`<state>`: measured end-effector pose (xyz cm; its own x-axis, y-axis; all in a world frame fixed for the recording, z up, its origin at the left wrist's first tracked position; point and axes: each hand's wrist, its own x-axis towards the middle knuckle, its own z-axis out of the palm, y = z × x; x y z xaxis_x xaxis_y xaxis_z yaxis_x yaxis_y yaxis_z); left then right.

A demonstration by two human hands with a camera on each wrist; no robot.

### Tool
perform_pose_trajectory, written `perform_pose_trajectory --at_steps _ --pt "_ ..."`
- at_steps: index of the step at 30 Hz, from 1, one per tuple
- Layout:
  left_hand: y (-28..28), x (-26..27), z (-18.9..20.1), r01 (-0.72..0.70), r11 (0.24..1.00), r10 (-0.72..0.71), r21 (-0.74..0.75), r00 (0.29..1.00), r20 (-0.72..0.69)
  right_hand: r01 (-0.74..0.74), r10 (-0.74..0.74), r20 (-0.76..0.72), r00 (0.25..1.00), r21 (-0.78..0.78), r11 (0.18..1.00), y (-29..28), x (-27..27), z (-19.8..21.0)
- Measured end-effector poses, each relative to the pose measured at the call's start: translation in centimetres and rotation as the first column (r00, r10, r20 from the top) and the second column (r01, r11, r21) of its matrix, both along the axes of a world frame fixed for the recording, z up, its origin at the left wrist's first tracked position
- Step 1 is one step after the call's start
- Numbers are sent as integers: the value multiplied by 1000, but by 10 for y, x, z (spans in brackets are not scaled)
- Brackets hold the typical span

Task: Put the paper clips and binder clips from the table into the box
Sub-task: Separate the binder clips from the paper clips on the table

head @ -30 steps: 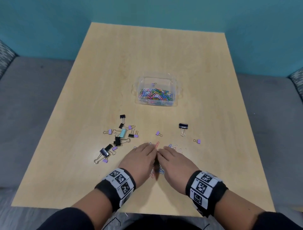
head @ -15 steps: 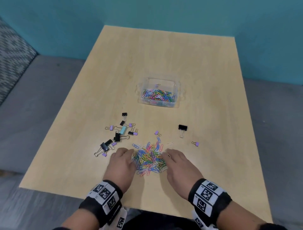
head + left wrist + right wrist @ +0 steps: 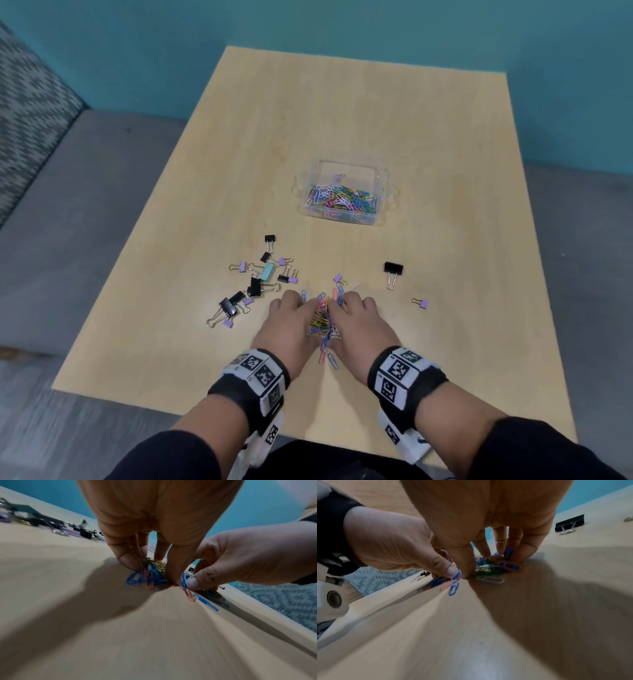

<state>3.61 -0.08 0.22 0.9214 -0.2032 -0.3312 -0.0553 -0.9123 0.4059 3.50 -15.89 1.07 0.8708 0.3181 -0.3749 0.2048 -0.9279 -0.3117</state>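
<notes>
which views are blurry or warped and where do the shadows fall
Head view: mostly sharp, floor at lower left smeared, table edges splayed by the wide lens. Left wrist view: binder clips blurred, table curved, dark shadow under the left hand. Right wrist view: foreground smeared, shadow under the right hand.

The head view looks steeply down over the worktop (image 3: pixel 376 113), while both wrist views skim close along it, sharing the paper clips (image 3: pixel 322 318) between the fingers (image 3: pixel 130 559).
</notes>
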Motion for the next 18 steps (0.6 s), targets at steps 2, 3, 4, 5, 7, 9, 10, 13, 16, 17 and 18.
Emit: perform_pose_trajectory --at_steps 2,3,4,5,7,9,10,13,16,17,18 --pt "2 5 -2 37 999 -37 -11 999 6 7 -7 -4 1000 -9 1000 1 2 0" --pt "3 7 -2 64 998 -64 -8 998 10 2 -2 -11 1000 -26 1000 1 3 0" --pt "4 9 -2 95 995 -95 -4 995 18 -8 7 -16 1000 -44 999 1 3 -1" --pt "5 10 -3 126 992 -126 -2 992 28 -12 11 -14 1000 -58 998 0 3 -2" --pt "7 12 -3 186 982 -186 -3 981 50 -16 15 -20 1000 -83 996 2 5 0" --pt "8 14 -5 242 970 -241 3 968 68 -21 20 -18 1000 -96 995 2 6 3" --pt "9 15 -5 263 965 -262 6 962 73 -15 13 -21 1000 -97 995 2 6 6" --pt "9 15 -5 307 951 -309 33 949 67 11 -16 -48 999 -99 995 2 5 13" --pt "10 17 -5 321 946 -323 39 944 74 7 -13 -82 997 -82 997 1 5 18" --pt "11 18 -4 323 946 -325 38 943 69 4 -10 -88 996 -72 997 0 5 19" --pt "11 19 -3 321 947 -322 32 945 62 1 -6 -92 996 -61 998 0 5 20"
